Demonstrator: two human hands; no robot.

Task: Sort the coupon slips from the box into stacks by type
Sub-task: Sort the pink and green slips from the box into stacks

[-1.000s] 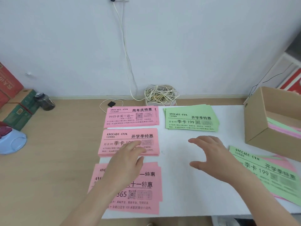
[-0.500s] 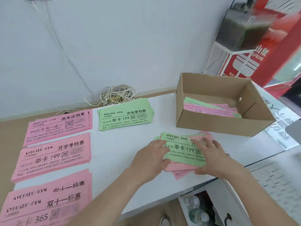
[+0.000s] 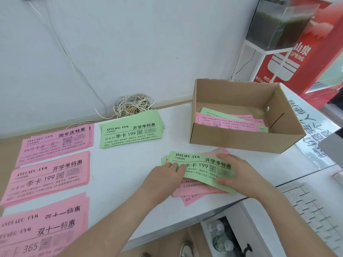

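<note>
Left hand [image 3: 164,176] and right hand [image 3: 241,172] pinch the top green slip [image 3: 198,164] by its ends; pink slips [image 3: 196,191] beneath may cling and get missorted.

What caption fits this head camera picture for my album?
Left hand and right hand hold a green coupon slip atop the unsorted pile, before the cardboard box, sorted stacks alongside.
</note>
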